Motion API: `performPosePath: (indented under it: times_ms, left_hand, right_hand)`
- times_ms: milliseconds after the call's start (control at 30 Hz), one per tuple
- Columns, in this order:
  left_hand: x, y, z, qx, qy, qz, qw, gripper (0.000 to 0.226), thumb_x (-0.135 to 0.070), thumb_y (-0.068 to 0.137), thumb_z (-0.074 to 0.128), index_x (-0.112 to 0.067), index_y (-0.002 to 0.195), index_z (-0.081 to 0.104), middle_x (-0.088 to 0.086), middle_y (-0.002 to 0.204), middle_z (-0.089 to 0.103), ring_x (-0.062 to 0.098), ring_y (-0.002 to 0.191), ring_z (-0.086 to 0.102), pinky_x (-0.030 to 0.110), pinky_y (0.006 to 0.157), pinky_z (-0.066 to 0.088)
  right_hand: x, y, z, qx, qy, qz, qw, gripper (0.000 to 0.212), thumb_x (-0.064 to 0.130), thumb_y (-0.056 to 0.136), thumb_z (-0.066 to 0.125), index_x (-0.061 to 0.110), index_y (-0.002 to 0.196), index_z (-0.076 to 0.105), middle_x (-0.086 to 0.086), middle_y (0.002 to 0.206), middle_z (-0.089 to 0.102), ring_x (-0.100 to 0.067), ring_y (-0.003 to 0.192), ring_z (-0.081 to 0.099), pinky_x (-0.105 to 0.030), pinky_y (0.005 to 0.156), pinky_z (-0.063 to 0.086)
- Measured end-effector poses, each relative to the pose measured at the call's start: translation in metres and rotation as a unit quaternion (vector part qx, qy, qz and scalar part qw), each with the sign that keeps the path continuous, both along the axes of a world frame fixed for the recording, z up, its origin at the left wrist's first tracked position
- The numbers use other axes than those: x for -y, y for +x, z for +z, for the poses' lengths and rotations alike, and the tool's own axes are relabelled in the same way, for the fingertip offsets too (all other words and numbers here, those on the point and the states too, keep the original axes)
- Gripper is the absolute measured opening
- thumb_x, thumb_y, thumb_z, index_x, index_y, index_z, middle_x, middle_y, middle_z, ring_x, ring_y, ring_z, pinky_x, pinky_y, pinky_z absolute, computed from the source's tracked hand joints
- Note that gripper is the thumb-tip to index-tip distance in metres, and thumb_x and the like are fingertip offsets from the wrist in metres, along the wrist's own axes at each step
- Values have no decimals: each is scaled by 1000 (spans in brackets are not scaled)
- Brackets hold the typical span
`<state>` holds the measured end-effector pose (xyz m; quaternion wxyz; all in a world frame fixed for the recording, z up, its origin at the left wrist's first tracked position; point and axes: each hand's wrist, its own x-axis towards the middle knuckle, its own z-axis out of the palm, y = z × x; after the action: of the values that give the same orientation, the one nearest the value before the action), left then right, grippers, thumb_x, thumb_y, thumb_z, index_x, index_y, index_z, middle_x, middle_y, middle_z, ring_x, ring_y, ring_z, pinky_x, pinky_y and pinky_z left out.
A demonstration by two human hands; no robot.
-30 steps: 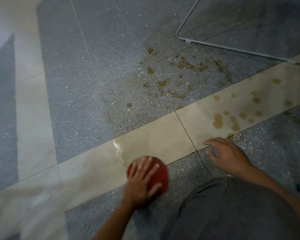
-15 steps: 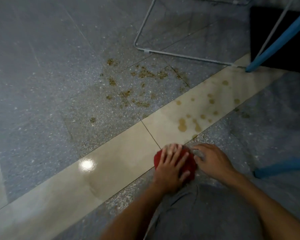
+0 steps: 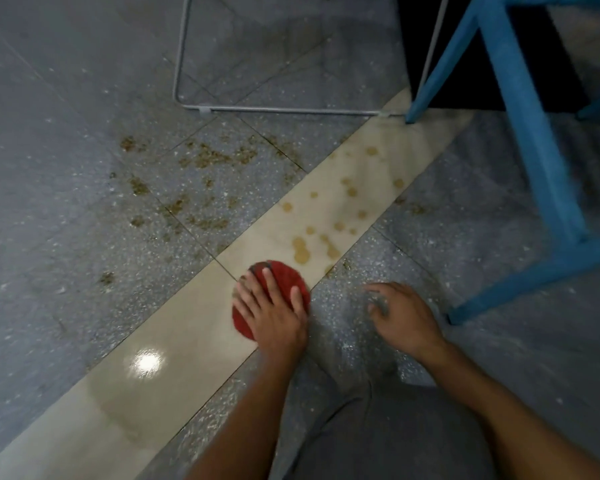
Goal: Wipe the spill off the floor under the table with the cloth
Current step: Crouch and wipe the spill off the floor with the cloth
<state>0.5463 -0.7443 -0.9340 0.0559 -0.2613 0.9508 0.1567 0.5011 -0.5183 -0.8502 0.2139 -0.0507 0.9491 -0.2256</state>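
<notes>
Your left hand [image 3: 274, 313] lies flat on the red cloth [image 3: 284, 275], fingers straight and a little spread, pressing it to the floor [image 3: 66, 188]. The cloth sits on the pale beige strip [image 3: 187, 344] that runs slantwise across the grey speckled tiles, and its far edge is just beside the nearest brown drops [image 3: 301, 250] of the spill. More drops dot the strip farther along, toward the blue table leg [image 3: 530, 133], and a rougher brown splatter [image 3: 219, 157] spreads over the grey tile to the left of the strip, well apart from the cloth. Your right hand [image 3: 404, 317] holds nothing; its fingers are loosely bent and fanned, with the tips on the grey tile just beside the strip, though blur keeps you from seeing exactly how they lie. A blue crossbar [image 3: 534, 282] runs along the floor to the right of that hand. A thin white wire frame [image 3: 274, 109] rests on the tiles beyond the splatter. Your grey trouser knee [image 3: 395, 441] fills the bottom of the view between your forearms, and a bright spot of light [image 3: 146, 362] shines on the strip to the left of the cloth.
</notes>
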Motion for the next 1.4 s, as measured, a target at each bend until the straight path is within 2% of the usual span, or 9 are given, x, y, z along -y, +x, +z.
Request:
performPosePath:
  times_ms: [100, 233, 533, 633, 800, 900, 1000, 1100, 1400]
  left_hand:
    - [-54, 10, -1, 5, 23, -217, 976, 76, -65, 110, 21, -22, 170, 7, 16, 177, -6, 40, 162, -12, 62, 130, 2]
    - [-14, 52, -3, -10, 10, -482, 876, 71, -67, 109, 28, -34, 170, 12, 4, 178, 3, 29, 164, -5, 61, 129, 16]
    - [7, -70, -2, 15, -1, -110, 994, 76, -60, 108, 17, -15, 169, 14, 25, 175, 6, 48, 161, 2, 65, 129, 7]
    - [-46, -50, 1, 14, 11, -248, 969, 73, -63, 110, 12, -23, 170, 1, 16, 176, -12, 41, 161, -16, 61, 131, -4]
    - [-15, 39, 3, -1, -5, -506, 863, 68, -65, 110, 26, -34, 169, 13, 4, 178, 4, 29, 164, -4, 56, 131, 4]
    - [36, 17, 2, 8, -24, -455, 890, 66, -66, 109, 29, -38, 168, 17, 2, 178, 5, 33, 164, 6, 51, 132, -3]
    - [31, -51, 0, 24, -11, -263, 964, 73, -66, 108, 18, -28, 170, 8, 11, 177, -6, 38, 163, -6, 56, 132, -1]
    - [-15, -104, 3, 38, 11, -199, 979, 77, -67, 107, 8, -23, 170, 0, 17, 175, -15, 42, 160, -16, 61, 130, -3]
    - [19, 35, 4, 14, 13, -553, 833, 68, -69, 108, 30, -42, 168, 12, -3, 178, 1, 26, 165, -3, 53, 132, 1]
  right_hand:
    - [-9, 0, 1, -6, 19, -17, 1000, 44, 30, 93, 62, 28, 137, 58, 4, 136, 61, -20, 127, 52, -36, 105, 47]
    - [-29, 1, 2, 7, 9, -41, 999, 44, 28, 93, 63, 28, 137, 57, 3, 136, 61, -19, 127, 54, -39, 105, 48]
    - [-22, -3, 5, 8, 10, -34, 999, 44, 32, 94, 62, 27, 137, 56, 2, 135, 62, -19, 122, 58, -38, 101, 51]
    - [-18, -6, 8, 6, 15, -26, 1000, 46, 34, 94, 62, 28, 138, 53, 4, 137, 60, -19, 126, 55, -41, 103, 50]
    - [-34, -12, 14, 10, 14, -39, 999, 45, 35, 95, 62, 30, 138, 53, 6, 138, 60, -17, 127, 53, -40, 104, 49]
    - [-42, -10, 12, 5, 19, -36, 999, 44, 34, 96, 61, 28, 139, 54, 4, 138, 61, -18, 128, 53, -40, 106, 48]
    - [-39, -3, 8, 8, 23, -37, 999, 44, 32, 97, 59, 24, 140, 54, 2, 138, 61, -20, 128, 55, -37, 106, 47]
    - [-36, 4, 5, 14, 14, -27, 999, 46, 34, 95, 60, 25, 140, 54, 3, 139, 60, -18, 128, 54, -39, 106, 48]
    - [-46, -5, 16, 16, 14, -44, 999, 46, 30, 95, 61, 27, 141, 54, 3, 139, 59, -19, 128, 53, -35, 106, 45]
